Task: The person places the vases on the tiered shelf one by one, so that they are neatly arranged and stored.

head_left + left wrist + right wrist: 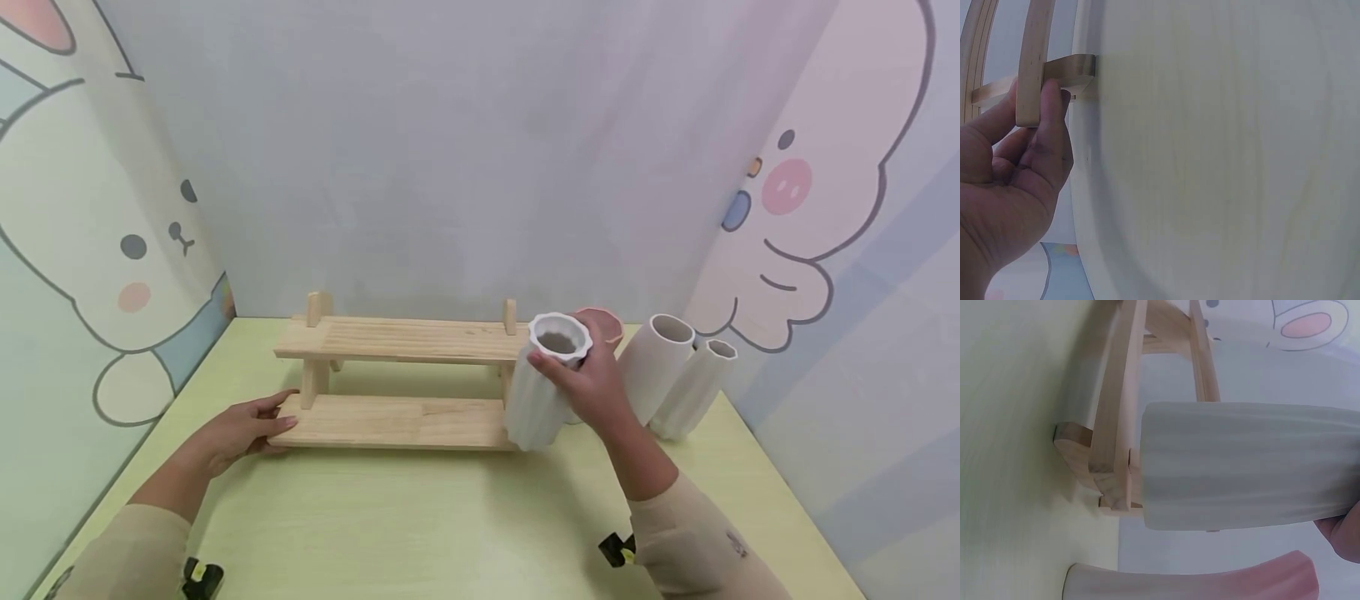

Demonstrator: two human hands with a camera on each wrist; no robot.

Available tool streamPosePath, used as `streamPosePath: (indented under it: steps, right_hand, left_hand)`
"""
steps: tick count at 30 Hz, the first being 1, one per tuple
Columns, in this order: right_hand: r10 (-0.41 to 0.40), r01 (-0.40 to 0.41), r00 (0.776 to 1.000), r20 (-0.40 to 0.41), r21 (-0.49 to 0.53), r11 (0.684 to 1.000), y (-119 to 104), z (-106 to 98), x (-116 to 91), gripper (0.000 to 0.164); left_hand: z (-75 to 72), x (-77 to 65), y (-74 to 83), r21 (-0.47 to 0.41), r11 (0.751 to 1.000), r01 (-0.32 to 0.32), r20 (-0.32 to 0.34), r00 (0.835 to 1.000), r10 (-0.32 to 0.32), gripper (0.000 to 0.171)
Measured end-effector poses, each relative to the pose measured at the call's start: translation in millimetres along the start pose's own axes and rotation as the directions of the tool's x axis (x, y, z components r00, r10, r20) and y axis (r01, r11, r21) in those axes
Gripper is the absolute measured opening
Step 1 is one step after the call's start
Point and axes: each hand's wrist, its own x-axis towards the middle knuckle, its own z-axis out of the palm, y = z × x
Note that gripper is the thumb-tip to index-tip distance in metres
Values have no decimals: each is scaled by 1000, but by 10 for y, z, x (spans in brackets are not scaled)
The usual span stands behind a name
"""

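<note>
A two-tier wooden shelf (397,421) stands on the table toward the back. My left hand (240,429) pinches the left end of its lower board (1030,75), thumb on one face and fingers on the other. My right hand (596,379) grips a white ribbed vase (536,408) near its scalloped rim. In the head view the vase overlaps the shelf's right end. The right wrist view shows the vase (1241,465) beside the shelf end, its base raised off the tabletop, with only fingertips (1342,534) of my hand visible.
Behind my right hand stands a pink-topped vase (603,323), mostly hidden; its pink upper part (1272,575) shows in the right wrist view. Two more white vases, a wider one (652,367) and a slimmer one (693,392), stand to the right. Printed cartoon walls enclose the pale green table (390,525).
</note>
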Motion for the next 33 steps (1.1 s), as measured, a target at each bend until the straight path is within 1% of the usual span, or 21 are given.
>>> streamPosePath:
  steps: [3, 5, 9, 11, 16, 20, 22, 27, 30, 33]
  right_hand:
    - [10, -9, 1000, 11, -6, 1000, -20, 44, 7, 64]
    - [14, -14, 1000, 21, 11, 1000, -24, 73, 16, 65]
    - [1, -3, 999, 40, 62, 998, -29, 140, 42, 65]
    - [-23, 20, 999, 40, 72, 997, -31, 175, 59, 64]
    - [-61, 59, 997, 37, 53, 997, -33, 244, 92, 63]
    - [-88, 87, 996, 35, 20, 996, -27, 288, 116, 64]
    - [-94, 94, 995, 36, 9, 996, -30, 308, 124, 65]
    - [-58, 57, 997, 53, 22, 998, -53, 360, 133, 68]
    - [-37, 35, 997, 62, 41, 999, -64, 390, 145, 68]
    - [-11, 8, 997, 73, 33, 999, -90, 413, 155, 70]
  left_hand:
    - [-4, 1, -8, -2, 1000, 1, -3, 1000, -1, 87]
    - [-4, 2, -8, -2, 1000, 1, -4, 1000, -1, 86]
    - [-3, -4, 0, 1, 1000, 11, -11, 1000, -11, 85]
    - [-1, -11, 5, 7, 1000, 11, -13, 1000, -11, 85]
    - [1, -13, 4, 17, 1000, 5, -9, 1000, -4, 85]
    - [-6, -3, 0, 3, 1000, 16, -13, 1000, -16, 85]
    - [-5, 0, -4, 3, 1000, 11, -11, 1000, -11, 84]
    - [5, -3, -13, -12, 1000, -8, -6, 1000, 7, 84]
    - [6, -1, -22, -22, 1000, -5, -7, 1000, 5, 84]
    - [3, 4, -34, -20, 1000, -5, -8, 1000, 5, 84]
